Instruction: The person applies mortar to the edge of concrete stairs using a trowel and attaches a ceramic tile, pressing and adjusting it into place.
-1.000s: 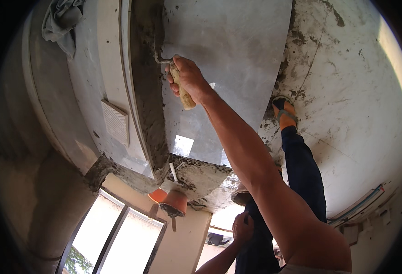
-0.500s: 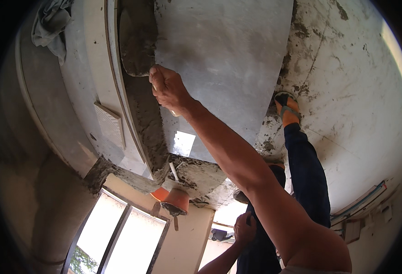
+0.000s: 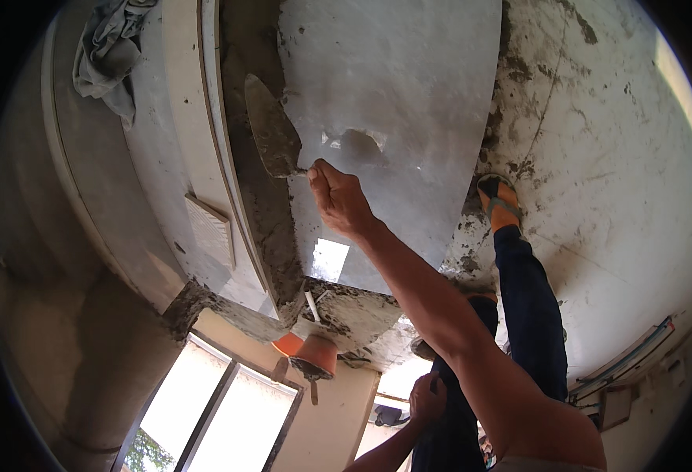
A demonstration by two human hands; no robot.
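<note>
A trowel [image 3: 272,130] is gripped by my right hand [image 3: 338,200], its blade pointing up and left over the dark mortar strip [image 3: 247,86] between a white board edge and a large grey tile [image 3: 393,79]. That hand is over the tile, its fingers wrapped round the handle, which is mostly hidden. My left hand [image 3: 427,401] is low in the view against my dark-trousered leg, fingers curled; what they hold, if anything, I cannot make out.
Stepped grey slabs [image 3: 153,181] at the left bear a crumpled grey cloth [image 3: 106,55] and a ridged tile piece [image 3: 208,228]. Orange buckets [image 3: 314,354] stand beyond the grey tile's lower edge, near a window [image 3: 180,393]. My sandalled foot [image 3: 499,200] is on the stained white floor.
Half a second ago the trowel blade was higher in the mortar strip; my right hand has since moved down and right with it. The whole view has shifted slightly.
</note>
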